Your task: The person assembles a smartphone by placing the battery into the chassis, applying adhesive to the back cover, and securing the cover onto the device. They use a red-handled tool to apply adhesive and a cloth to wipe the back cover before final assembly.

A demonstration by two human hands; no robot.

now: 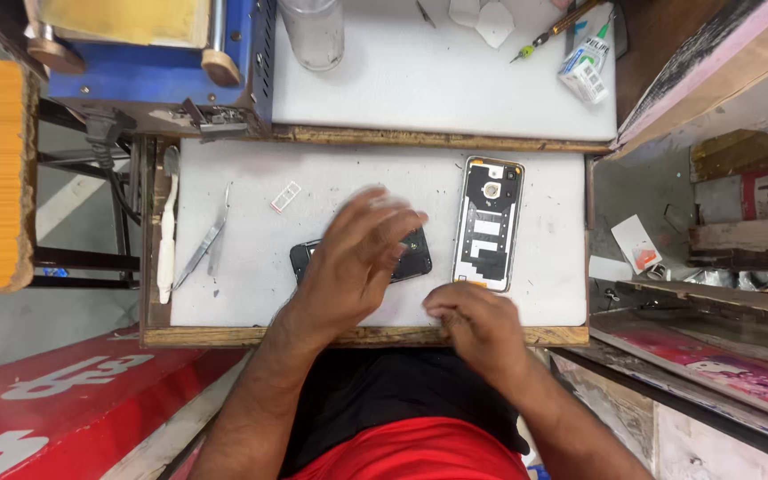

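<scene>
The single head-worn camera looks almost straight down from close above the person's lap onto the white work mat of a wooden bench, with both forearms entering from the bottom edge.

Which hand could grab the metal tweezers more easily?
Probably the left hand. It lies on the black phone, on the same side as the tweezers. The right hand is at the work mat's near edge, farther away.
</scene>
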